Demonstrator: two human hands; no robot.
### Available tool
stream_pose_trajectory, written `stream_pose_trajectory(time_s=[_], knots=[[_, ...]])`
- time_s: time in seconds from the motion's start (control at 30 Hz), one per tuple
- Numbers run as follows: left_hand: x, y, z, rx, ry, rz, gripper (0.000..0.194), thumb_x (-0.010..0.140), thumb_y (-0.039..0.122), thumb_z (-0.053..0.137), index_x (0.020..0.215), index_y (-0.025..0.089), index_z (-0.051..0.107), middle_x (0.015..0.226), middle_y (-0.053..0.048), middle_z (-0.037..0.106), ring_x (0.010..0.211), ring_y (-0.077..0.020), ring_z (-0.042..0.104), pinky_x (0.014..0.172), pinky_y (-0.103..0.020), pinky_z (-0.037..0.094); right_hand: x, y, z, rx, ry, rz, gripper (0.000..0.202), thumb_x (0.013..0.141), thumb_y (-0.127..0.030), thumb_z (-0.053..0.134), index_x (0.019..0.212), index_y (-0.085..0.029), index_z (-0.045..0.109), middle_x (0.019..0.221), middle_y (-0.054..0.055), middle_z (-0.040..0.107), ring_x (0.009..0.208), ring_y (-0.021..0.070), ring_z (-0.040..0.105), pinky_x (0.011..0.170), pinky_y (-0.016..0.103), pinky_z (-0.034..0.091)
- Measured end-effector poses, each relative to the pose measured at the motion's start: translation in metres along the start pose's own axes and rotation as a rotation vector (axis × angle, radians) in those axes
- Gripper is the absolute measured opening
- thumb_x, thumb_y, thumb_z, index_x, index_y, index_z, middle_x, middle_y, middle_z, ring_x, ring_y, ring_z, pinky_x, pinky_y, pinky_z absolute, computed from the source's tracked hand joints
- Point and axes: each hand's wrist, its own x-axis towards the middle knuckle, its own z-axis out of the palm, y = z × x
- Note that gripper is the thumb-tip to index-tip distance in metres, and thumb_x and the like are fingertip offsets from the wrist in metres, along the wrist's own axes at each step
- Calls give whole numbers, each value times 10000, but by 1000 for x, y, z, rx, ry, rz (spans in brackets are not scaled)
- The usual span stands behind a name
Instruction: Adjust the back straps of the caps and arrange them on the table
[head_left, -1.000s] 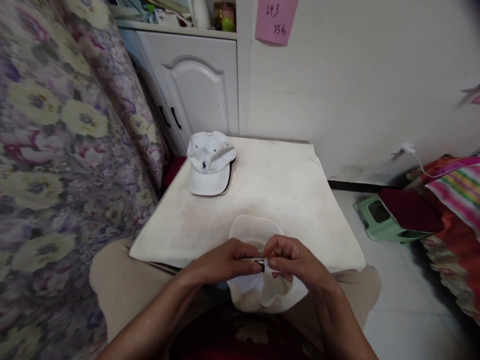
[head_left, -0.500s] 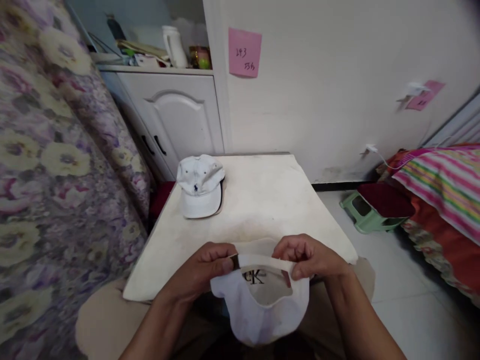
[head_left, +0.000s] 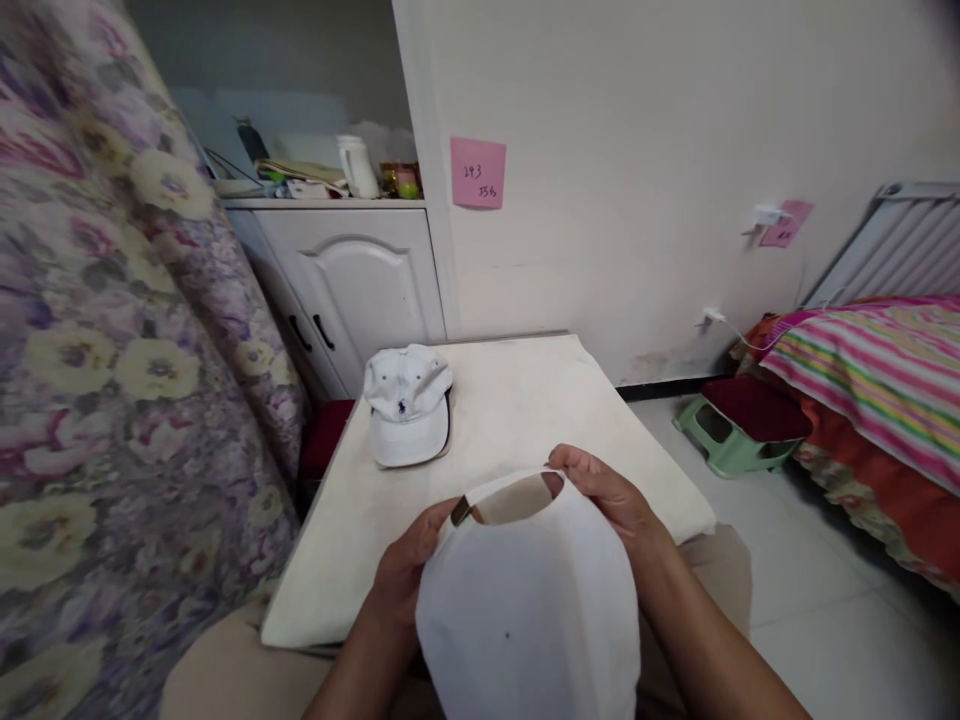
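A white baseball cap [head_left: 525, 590] is held between my hands at the near edge of the table, its back opening and strap turned away from me. My left hand [head_left: 411, 560] is closed on the left side of the cap, beside the metal strap buckle; part of its fingers is hidden behind the cloth. My right hand [head_left: 607, 495] grips the right side of the back opening, thumb and fingers at the edge. Another white cap [head_left: 409, 405], with a small dark emblem and a dark underside edge, lies on the table's far left, apart from both hands.
The low table has a cream cover [head_left: 517, 390]. Behind it stand a white cabinet [head_left: 367, 280] and a wall with a pink note [head_left: 478, 172]. A floral curtain [head_left: 142, 400] hangs at left. On the right are a green stool [head_left: 720, 440] and a bed [head_left: 877, 360].
The held cap has tipped up, so its outer crown now faces me and the lettering inside is out of sight. Both hands shifted with it. The camera view has tilted upward.
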Motion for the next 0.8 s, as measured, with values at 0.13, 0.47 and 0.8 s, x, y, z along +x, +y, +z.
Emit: stream_pose_trajectory(time_s=[0.13, 0.47, 0.8], knots=[[8, -17, -11, -12, 103, 5, 383, 455, 430, 888, 563, 185, 614, 480, 13, 620, 404, -128, 520, 433, -243, 436, 6, 4, -4, 29, 4, 24, 294, 698, -194, 870, 920, -167, 679, 721, -21, 723, 605, 97, 670, 602, 191, 518], [35, -23, -12, -277, 357, -38, 88, 748, 246, 751, 673, 214, 719, 536, 11, 723, 449, -178, 644, 516, -264, 524, 19, 15, -34, 112, 121, 16, 272, 719, -196, 855, 935, -170, 692, 742, -11, 751, 599, 101, 679, 584, 182, 508], [88, -28, -37, -296, 335, -8, 103, 816, 212, 718, 724, 171, 743, 582, 14, 737, 504, -160, 678, 604, -250, 545, 39, 32, -81, 294, 185, -171, 426, 505, -278, 949, 885, -255, 756, 758, -28, 780, 606, 159, 689, 566, 243, 548]])
